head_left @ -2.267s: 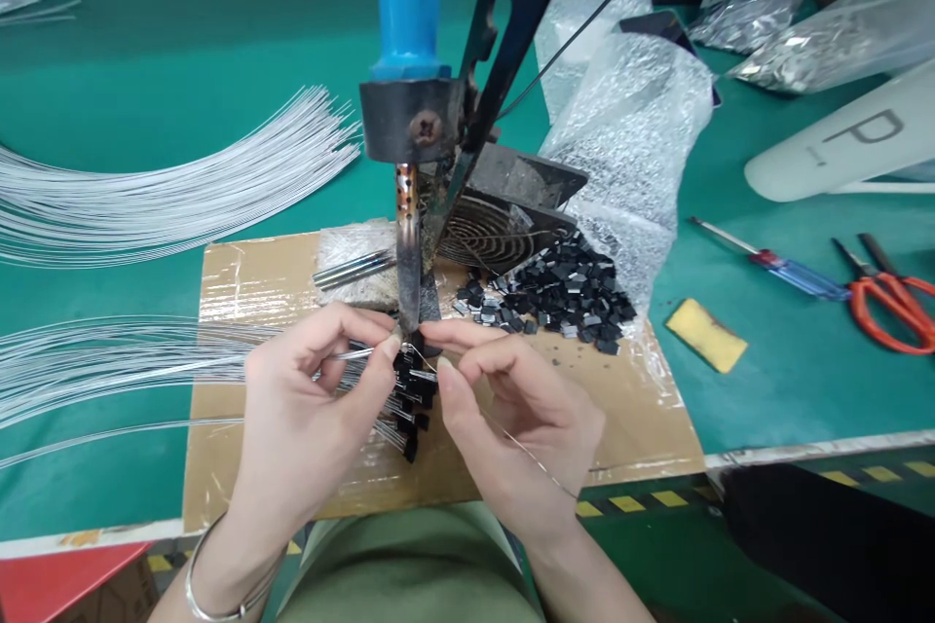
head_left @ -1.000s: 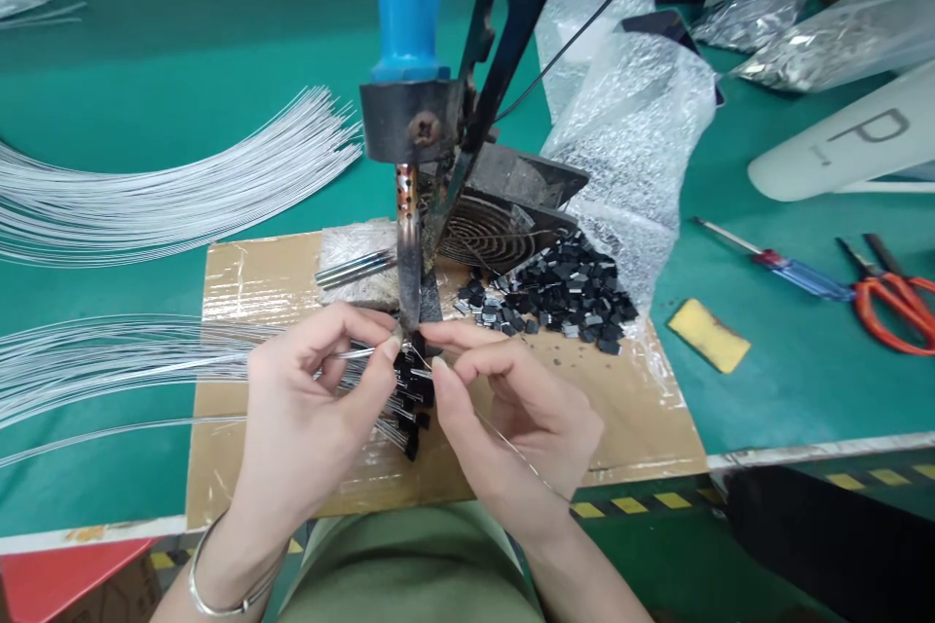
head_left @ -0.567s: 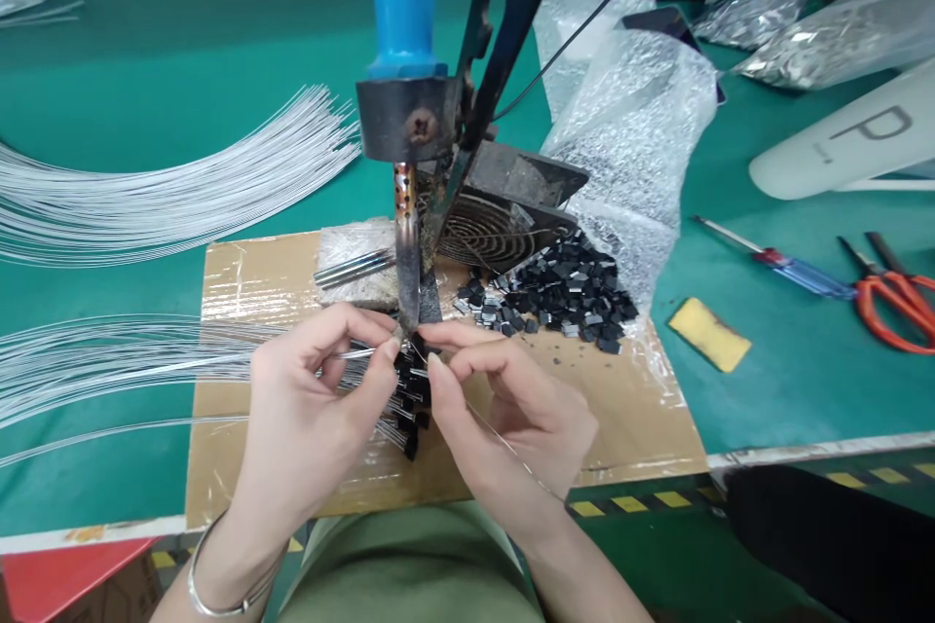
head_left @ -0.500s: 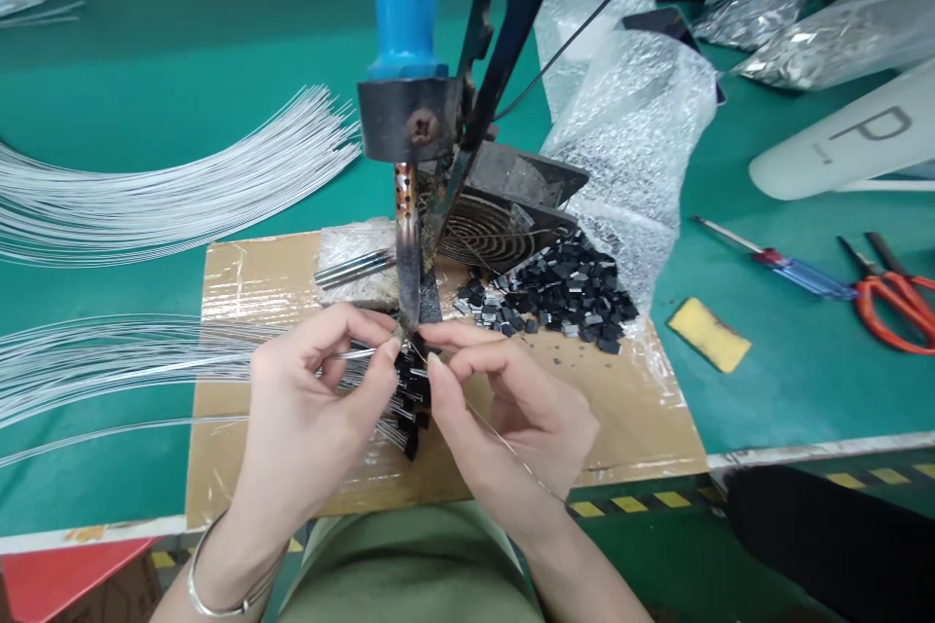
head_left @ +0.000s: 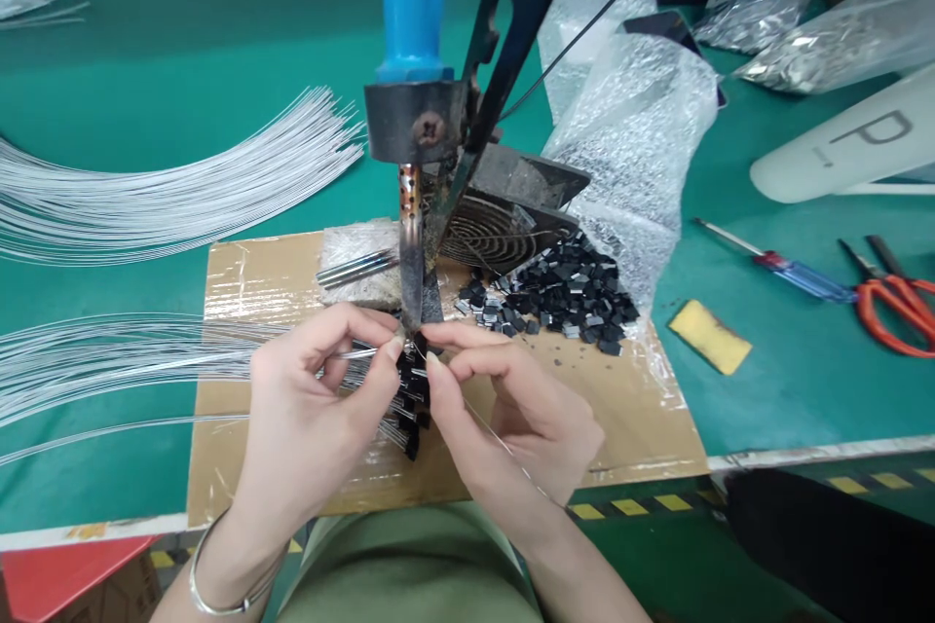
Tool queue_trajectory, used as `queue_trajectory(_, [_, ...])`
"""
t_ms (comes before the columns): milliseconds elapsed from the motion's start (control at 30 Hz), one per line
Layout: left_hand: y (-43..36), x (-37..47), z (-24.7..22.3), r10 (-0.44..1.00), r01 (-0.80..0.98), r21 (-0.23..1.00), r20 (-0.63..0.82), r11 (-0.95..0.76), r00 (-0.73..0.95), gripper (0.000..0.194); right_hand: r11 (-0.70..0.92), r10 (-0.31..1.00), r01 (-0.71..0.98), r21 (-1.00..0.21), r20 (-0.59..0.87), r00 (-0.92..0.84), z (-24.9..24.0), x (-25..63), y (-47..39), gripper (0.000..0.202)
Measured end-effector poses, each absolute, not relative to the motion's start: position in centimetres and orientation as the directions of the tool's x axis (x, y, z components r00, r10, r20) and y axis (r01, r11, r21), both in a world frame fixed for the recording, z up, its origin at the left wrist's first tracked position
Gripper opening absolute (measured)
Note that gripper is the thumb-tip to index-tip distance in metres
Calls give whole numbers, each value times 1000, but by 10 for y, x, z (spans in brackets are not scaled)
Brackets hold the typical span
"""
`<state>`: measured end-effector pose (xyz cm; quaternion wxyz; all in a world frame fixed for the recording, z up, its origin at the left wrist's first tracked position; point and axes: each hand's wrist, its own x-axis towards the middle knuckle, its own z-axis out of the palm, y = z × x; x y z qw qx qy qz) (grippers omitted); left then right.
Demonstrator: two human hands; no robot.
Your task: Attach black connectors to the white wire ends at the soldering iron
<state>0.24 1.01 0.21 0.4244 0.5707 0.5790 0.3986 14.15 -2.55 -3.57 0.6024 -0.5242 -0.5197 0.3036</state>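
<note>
A soldering iron [head_left: 413, 15] with a blue handle is clamped tip-down, its dark tip just above my fingertips. My left hand [head_left: 317, 409] pinches a thin white wire [head_left: 357, 353] between thumb and forefinger, close under the tip. My right hand [head_left: 518, 399] pinches a thin strand of solder wire [head_left: 504, 448], which trails back across the hand to the wrist. Between and below the hands lie black connectors [head_left: 410, 443] with wires attached. Exactly where wire, solder and tip meet is too small and partly covered by my fingers.
A black stand arm [head_left: 511, 10] and a round-grilled fan [head_left: 489, 229] stand behind the iron. Loose black connectors [head_left: 577, 292] spill from a bubble-wrap bag [head_left: 628, 136]. White wire bundles [head_left: 219, 190] lie left. A yellow sponge [head_left: 708, 336], screwdriver [head_left: 796, 273] and red-handled cutters [head_left: 895, 311] lie right.
The view has shifted very slightly. Both hands keep their pinch under the iron tip, with hardly any visible movement.
</note>
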Motion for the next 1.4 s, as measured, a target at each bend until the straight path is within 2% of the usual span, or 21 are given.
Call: queue_trajectory(1400, [9, 0, 0, 997, 371, 926, -82, 72, 12, 13, 272, 904, 220, -937, 327, 275, -38, 143, -25, 21])
